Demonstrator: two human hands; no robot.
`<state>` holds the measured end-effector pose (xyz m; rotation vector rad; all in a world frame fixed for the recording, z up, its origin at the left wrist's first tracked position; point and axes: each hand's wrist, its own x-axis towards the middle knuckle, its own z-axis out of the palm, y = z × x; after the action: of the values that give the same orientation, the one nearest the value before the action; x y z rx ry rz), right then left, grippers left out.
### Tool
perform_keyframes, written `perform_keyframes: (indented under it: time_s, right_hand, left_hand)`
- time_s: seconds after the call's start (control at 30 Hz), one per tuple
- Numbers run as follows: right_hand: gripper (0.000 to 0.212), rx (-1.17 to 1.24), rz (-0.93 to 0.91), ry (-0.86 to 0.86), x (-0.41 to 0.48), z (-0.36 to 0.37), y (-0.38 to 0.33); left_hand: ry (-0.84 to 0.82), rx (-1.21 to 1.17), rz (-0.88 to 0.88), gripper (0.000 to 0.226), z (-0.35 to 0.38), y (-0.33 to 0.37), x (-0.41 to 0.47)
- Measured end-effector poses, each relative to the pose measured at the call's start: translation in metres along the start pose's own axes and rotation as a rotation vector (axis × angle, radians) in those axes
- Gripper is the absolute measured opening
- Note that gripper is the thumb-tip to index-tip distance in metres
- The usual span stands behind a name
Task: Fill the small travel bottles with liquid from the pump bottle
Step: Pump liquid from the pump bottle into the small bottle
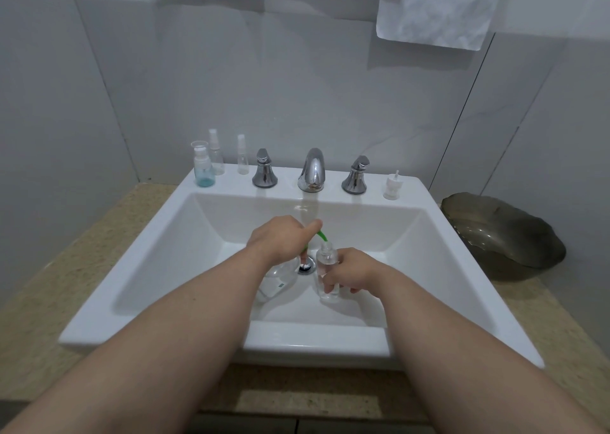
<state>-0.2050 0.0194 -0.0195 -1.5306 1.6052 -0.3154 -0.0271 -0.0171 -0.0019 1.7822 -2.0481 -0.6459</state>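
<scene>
- Two bare forearms reach in from the bottom edge and meet over the basin of a white sink (137, 252) set in a speckled beige counter (66, 252).
- The right hand (350, 270) grips a small clear travel bottle (326, 268), fingers wrapped round its lower body. The bottle is uncapped and held roughly upright in the middle of the basin.
- The left hand (280, 238) lies on top of the pump bottle (277, 278), a clear bottle standing in the basin just left of the drain (306, 265). Its index finger stretches along the pump head and the other fingers curl down over it.
- The green spout (321, 235) pokes out under that finger, its tip just above the travel bottle's open neck.
- On the back ledge stand a chrome faucet (312, 169) and two chrome handles (264, 172).
- Left of them on the ledge are a teal-tinted pump bottle (203, 169) and two clear spray bottles (216, 156).
- A loose white pump top (392, 186) stands at the ledge's right end.
- A dark bowl (501, 235) sits on the counter to the right.
- White towels (439, 7) hang against the grey tiled wall.
</scene>
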Motion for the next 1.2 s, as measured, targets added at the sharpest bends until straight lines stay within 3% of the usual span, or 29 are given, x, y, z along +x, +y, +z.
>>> perform_keyframes:
  time_s: [0.9, 1.2]
  right_hand:
    - [0.018, -0.016, -0.007, 0.009, -0.0001, -0.0004, -0.0002]
    - [0.026, -0.018, -0.011, 0.005, 0.0009, -0.0009, -0.0006]
  left_hand:
    - [0.023, 0.044, 0.018, 0.058, -0.0012, 0.0036, -0.0031]
    - [0.004, 0.006, 0.017, 0.075, -0.0027, 0.0043, -0.0067]
